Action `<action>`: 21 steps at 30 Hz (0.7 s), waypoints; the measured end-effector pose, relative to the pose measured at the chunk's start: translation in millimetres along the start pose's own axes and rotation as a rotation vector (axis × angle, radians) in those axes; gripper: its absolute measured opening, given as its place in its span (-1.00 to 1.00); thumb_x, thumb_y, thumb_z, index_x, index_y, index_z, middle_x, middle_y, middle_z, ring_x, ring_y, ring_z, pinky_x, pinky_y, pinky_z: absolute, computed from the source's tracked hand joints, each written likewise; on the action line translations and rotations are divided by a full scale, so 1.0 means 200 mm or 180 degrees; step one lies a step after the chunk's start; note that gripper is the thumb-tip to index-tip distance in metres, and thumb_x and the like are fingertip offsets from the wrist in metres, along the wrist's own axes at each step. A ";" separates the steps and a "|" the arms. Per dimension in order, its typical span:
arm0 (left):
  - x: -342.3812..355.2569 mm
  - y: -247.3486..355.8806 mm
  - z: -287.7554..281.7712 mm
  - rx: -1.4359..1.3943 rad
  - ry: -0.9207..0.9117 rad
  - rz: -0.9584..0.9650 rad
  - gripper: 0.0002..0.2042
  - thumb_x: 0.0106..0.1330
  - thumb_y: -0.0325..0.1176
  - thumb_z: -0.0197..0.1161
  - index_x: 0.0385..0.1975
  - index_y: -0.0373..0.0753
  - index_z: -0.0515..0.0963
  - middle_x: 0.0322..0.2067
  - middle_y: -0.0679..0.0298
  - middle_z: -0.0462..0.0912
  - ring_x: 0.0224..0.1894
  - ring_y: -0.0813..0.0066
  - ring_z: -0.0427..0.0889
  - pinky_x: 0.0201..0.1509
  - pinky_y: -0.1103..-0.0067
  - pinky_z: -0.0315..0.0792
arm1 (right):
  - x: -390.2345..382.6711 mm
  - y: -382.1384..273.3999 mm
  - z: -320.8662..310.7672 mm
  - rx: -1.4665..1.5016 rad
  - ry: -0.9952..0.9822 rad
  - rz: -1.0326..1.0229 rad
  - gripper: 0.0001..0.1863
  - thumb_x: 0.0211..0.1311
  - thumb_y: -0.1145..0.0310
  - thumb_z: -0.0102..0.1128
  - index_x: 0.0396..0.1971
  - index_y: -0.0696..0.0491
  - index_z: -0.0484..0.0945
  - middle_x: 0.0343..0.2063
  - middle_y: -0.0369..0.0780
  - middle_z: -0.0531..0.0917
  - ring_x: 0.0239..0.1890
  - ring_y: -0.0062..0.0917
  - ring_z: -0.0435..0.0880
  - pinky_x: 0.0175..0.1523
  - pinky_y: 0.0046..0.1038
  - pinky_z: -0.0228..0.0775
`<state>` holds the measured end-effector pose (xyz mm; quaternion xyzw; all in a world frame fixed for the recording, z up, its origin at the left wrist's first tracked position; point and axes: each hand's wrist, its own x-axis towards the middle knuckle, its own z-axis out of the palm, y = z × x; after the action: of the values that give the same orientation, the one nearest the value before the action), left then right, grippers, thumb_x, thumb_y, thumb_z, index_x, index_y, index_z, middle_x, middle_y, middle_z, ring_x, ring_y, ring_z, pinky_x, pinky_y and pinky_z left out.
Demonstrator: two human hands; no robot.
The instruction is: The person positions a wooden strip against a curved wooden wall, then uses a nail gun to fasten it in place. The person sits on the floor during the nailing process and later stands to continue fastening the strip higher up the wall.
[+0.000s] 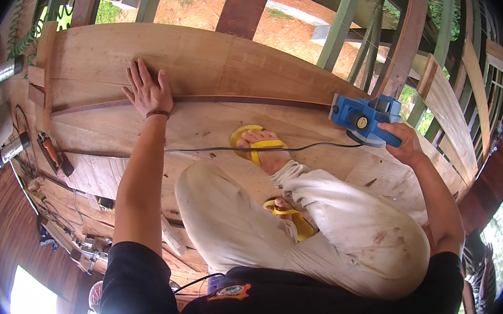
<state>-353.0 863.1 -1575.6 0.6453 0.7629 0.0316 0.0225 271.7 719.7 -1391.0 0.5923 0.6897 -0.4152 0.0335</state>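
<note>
A: In the head view, where is the blue power planer (354,115)?
B: At two o'clock, by the right-hand end of a broad, curved plank (197,61) that arches across twelve o'clock. I cannot tell whether its underside touches the wood.

A: How is it held?
B: The right hand (407,142), between two and three o'clock, has its fingers closed around the planer's rear handle, probably because that grip steers it one-handed.

A: And the left hand (147,94)?
B: At ten o'clock, flat on the plank, fingers spread wide, holding nothing. It seems placed there as a brace, since the person squats and leans forward.

A: Where does the cord go?
B: The black cord (246,150) runs from the planer toward nine o'clock, past the front foot, until the left forearm hides it. Lying on the person's side of the dark strip (227,99), it seems kept off the curved plank.

A: Anything else?
B: Yellow sandals (305,227) near the centre, and an orange-handled tool (51,148) at nine o'clock, apart from both hands.
</note>
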 end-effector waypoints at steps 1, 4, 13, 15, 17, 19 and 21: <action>0.00 0.00 0.00 -0.0007 0.0011 0.0008 -0.31 0.50 0.14 -0.06 0.55 -0.01 0.09 0.58 0.32 0.02 0.61 0.23 -0.05 0.59 -0.04 -0.20 | 0.01 -0.01 0.00 -0.0002 0.0005 -0.0021 -0.38 -0.12 0.56 0.25 0.08 -0.11 0.65 -0.22 -0.16 0.70 -0.20 -0.20 0.65 -0.03 -0.28 0.50; 0.00 0.00 0.01 -0.0009 0.0027 0.0033 -0.32 0.50 0.14 -0.05 0.55 -0.01 0.10 0.58 0.31 0.02 0.61 0.23 -0.05 0.58 -0.05 -0.21 | 0.04 -0.02 0.00 -0.0049 0.0015 -0.0140 -0.39 -0.11 0.56 0.25 0.08 -0.11 0.64 -0.24 -0.17 0.70 -0.20 -0.19 0.65 -0.04 -0.28 0.50; 0.00 -0.01 0.01 -0.0082 0.0056 0.0028 -0.31 0.49 0.13 -0.02 0.54 0.00 0.10 0.57 0.31 0.03 0.61 0.23 -0.04 0.58 -0.07 -0.23 | 0.15 -0.11 0.04 -0.0218 -0.0001 -0.0367 -0.38 -0.12 0.53 0.29 0.09 -0.15 0.64 -0.30 -0.18 0.68 -0.21 -0.17 0.64 -0.08 -0.24 0.50; 0.00 -0.01 0.00 -0.0099 0.0042 0.0039 -0.31 0.49 0.13 -0.01 0.54 0.01 0.10 0.57 0.30 0.03 0.61 0.23 -0.04 0.58 -0.07 -0.23 | 0.18 -0.14 0.05 -0.0205 -0.0002 -0.0401 -0.38 -0.12 0.52 0.29 0.09 -0.15 0.64 -0.32 -0.18 0.67 -0.23 -0.17 0.64 -0.09 -0.24 0.50; 0.01 0.00 0.00 -0.0124 0.0001 0.0021 -0.30 0.47 0.14 -0.01 0.55 0.00 0.10 0.57 0.29 0.02 0.61 0.24 -0.05 0.59 -0.06 -0.24 | 0.20 -0.17 0.05 -0.0196 -0.0003 -0.0442 -0.38 -0.12 0.51 0.29 0.09 -0.15 0.64 -0.34 -0.18 0.66 -0.24 -0.17 0.63 -0.10 -0.23 0.50; 0.01 0.00 0.00 -0.0169 -0.0075 -0.0016 -0.27 0.44 0.16 -0.01 0.55 -0.02 0.09 0.58 0.28 0.01 0.62 0.25 -0.08 0.60 -0.05 -0.28 | 0.23 -0.20 0.06 -0.0204 0.0014 -0.0489 -0.38 -0.12 0.51 0.28 0.09 -0.14 0.64 -0.35 -0.18 0.65 -0.24 -0.17 0.63 -0.10 -0.23 0.49; 0.02 -0.01 -0.01 -0.0165 -0.0068 -0.0015 -0.27 0.44 0.16 0.00 0.54 -0.02 0.11 0.58 0.27 0.02 0.62 0.25 -0.08 0.60 -0.06 -0.28 | 0.25 -0.23 0.06 -0.0197 0.0041 -0.0520 -0.38 -0.12 0.51 0.28 0.09 -0.14 0.64 -0.36 -0.18 0.65 -0.25 -0.17 0.63 -0.10 -0.23 0.49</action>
<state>-354.9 866.3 -1574.6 0.6431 0.7630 0.0444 0.0474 213.3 752.9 -1401.6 0.5353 0.7485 -0.3912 0.0134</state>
